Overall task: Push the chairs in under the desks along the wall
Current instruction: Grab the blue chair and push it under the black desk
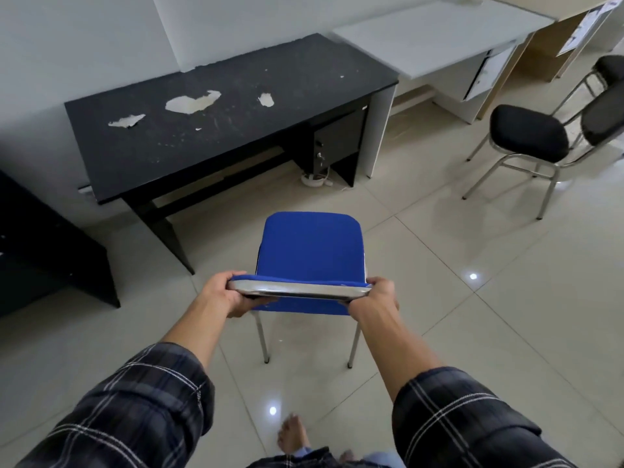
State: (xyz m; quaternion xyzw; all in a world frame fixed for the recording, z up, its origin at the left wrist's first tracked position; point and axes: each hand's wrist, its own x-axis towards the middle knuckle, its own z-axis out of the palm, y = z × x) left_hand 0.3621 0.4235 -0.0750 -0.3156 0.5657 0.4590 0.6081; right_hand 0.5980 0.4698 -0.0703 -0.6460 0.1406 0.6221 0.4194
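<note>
Left hand (221,293) and right hand (374,300) clamped on blue chair (312,251) backrest, chrome rim, apparently short of black desk (219,130)

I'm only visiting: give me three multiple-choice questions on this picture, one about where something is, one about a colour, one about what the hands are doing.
1. Where is the held chair?
A) tucked under the black desk
B) out on the tiled floor, short of that desk
C) on top of it

2. What colour is its seat?
A) red
B) blue
C) green

3. What are the hands doing?
A) both grip the backrest
B) only one grips it
C) neither touches it

Answers: 1 B, its legs stand clear of the desk. 2 B, bright blue fabric. 3 A, left hand and right hand each curl round one end.
</note>
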